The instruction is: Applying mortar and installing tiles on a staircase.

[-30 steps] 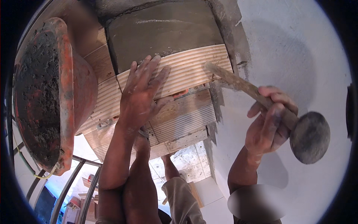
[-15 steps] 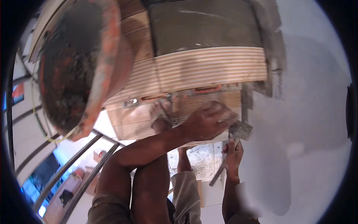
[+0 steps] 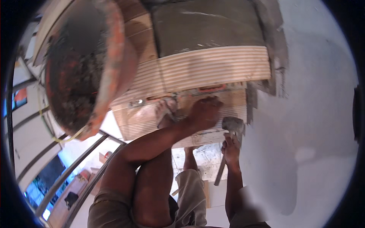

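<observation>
Forearm slanting across the body, the left hand (image 3: 205, 113) hangs over brown wood-look tiles (image 3: 234, 98), grip too blurred to tell; the right hand (image 3: 230, 149) clasps a brown-handled, grey-headed mallet (image 3: 233, 124) near the white wall (image 3: 323, 114).

A dark metal railing (image 3: 72, 174) with slanting, bowed bars serves as the landmark. Well to the right of the railing rises a plain white wall (image 3: 323, 110), with rough grey smears (image 3: 276, 41) along its near edge, a soft, broad shadow low down and a small, brighter patch of light. Between railing and wall, below, lies a pale tiled floor (image 3: 209, 167) marked with dark specks, a narrow brown strip (image 3: 207, 193) beside it. Behind the railing's bars show a whitish panel (image 3: 28, 138), a dark area (image 3: 49, 171) and bluish light, its source unclear.
</observation>
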Demonstrator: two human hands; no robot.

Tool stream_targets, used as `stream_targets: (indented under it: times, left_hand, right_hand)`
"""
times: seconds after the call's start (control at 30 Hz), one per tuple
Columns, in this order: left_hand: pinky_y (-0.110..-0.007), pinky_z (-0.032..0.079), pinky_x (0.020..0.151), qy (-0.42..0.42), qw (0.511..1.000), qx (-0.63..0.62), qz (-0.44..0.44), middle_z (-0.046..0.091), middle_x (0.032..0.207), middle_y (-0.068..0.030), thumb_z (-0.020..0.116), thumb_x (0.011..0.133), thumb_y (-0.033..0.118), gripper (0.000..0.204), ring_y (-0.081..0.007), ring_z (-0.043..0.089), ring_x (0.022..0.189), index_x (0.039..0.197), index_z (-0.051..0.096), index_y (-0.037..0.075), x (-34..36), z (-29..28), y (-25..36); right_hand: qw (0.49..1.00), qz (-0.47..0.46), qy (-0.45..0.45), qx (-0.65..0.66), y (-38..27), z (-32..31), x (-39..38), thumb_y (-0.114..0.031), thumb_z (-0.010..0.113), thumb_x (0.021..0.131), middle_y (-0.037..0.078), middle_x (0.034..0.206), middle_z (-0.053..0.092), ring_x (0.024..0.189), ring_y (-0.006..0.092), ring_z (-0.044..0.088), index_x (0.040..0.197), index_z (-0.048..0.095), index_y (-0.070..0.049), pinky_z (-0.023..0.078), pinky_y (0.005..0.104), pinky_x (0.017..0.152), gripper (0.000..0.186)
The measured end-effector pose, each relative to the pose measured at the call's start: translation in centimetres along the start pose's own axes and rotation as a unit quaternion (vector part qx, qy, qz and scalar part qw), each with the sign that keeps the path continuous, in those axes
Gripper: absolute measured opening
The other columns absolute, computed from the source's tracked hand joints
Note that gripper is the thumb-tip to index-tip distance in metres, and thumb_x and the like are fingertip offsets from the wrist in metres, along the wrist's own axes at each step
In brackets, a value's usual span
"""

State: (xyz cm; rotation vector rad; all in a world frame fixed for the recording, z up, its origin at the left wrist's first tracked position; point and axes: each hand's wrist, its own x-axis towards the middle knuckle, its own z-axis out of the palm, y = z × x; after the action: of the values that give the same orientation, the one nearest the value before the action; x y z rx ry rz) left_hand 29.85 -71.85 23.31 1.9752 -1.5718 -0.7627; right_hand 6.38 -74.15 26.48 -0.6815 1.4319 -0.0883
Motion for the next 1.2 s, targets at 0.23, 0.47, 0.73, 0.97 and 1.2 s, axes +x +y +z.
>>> stream_targets:
  times: [0.23,0.47,0.73,0.97,1.2]
  left_hand:
    - [-0.041,0.055,0.095,-0.104,0.786,-0.483,-0.372,0.071,0.126,-0.0098,0.069,0.094,0.022,0.049,-0.0287,0.068,0.109,0.14,0.06,0.007,-2.5,3.5,-5.5]
    - [-0.039,0.046,0.105,0.003,0.645,-0.688,-0.333,0.065,0.139,-0.0043,0.068,0.098,0.016,0.052,-0.0189,0.058,0.125,0.147,0.057,0.006,-3.0,5.3,-8.1]
    - [-0.038,0.051,0.096,-0.017,0.671,-0.649,-0.358,0.066,0.135,-0.0048,0.068,0.096,0.018,0.049,-0.0201,0.063,0.116,0.143,0.059,0.006,-2.3,4.3,-7.1]
    - [-0.037,0.052,0.09,-0.018,0.632,-0.685,-0.363,0.067,0.124,-0.0038,0.067,0.094,0.017,0.043,-0.02,0.067,0.108,0.135,0.062,0.006,-2.2,3.0,-5.0]
    - [-0.035,0.053,0.091,-0.042,0.721,-0.557,-0.41,0.072,0.118,-0.0038,0.067,0.096,0.014,0.035,-0.019,0.069,0.101,0.129,0.065,0.003,-2.0,-0.7,-3.8]
  right_hand:
    - [0.982,-0.008,0.04,0.185,-0.8,2.1,2.5,-0.031,0.049,0.111,-0.005,0.066,0.044,0.049,0.009,0.041,0.127,0.062,-0.008,0.037,0.0277,0.045,0.031]
    - [0.955,-0.037,-0.025,0.293,-2.6,5.7,2.9,-0.038,0.046,0.113,-0.005,0.066,0.043,0.048,0.0108,0.042,0.128,0.059,-0.01,0.037,0.028,0.045,0.035]
    - [0.925,-0.065,0.003,0.374,-1.7,6.1,4.1,-0.032,0.051,0.11,-0.005,0.066,0.038,0.049,0.0102,0.04,0.117,0.06,-0.013,0.039,0.0294,0.045,0.022]
    - [0.933,-0.013,0.025,0.358,0.3,7.3,3.4,-0.029,0.058,0.106,-0.006,0.066,0.037,0.049,0.0095,0.039,0.116,0.057,-0.013,0.037,0.0281,0.045,0.018]
    - [0.92,-0.024,0.003,0.39,-2.5,9.0,3.3,-0.025,0.061,0.104,-0.007,0.065,0.038,0.05,0.0096,0.04,0.108,0.059,-0.014,0.037,0.0277,0.047,0.012]
